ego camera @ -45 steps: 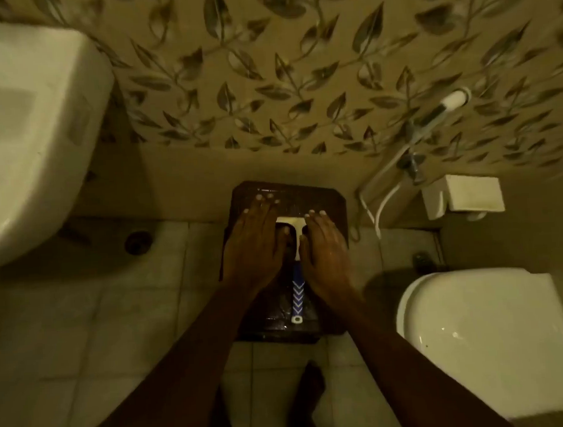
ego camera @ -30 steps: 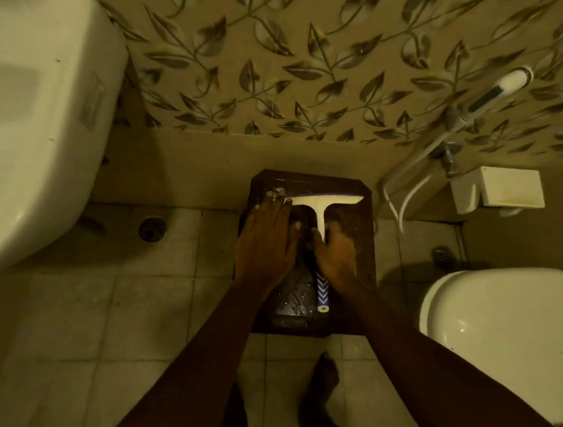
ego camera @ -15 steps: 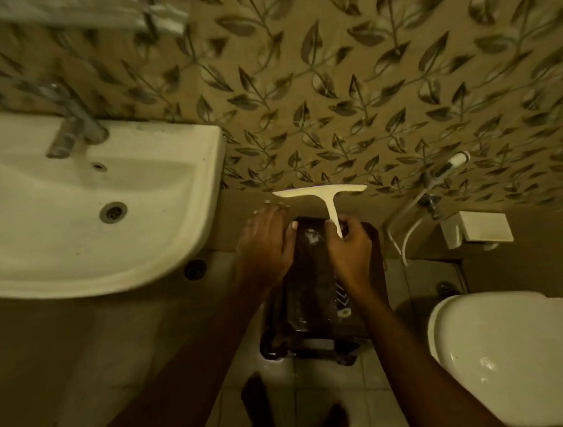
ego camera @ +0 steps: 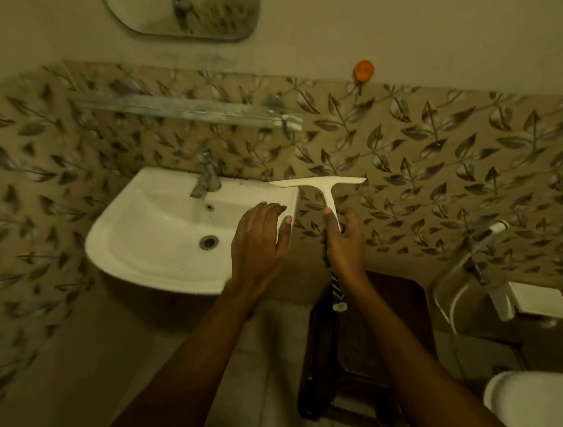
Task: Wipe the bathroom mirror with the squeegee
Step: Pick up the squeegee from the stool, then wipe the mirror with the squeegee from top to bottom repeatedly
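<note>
So far only the pickup is done: the right hand (ego camera: 342, 242) grips the squeegee (ego camera: 321, 186) mid-frame, the left hand (ego camera: 258, 240) hovers empty and loose, and the mirror (ego camera: 183, 14) at upper left remains unwiped.

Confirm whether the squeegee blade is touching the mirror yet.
No, the squeegee, held in the right hand, is well below the mirror.
</note>
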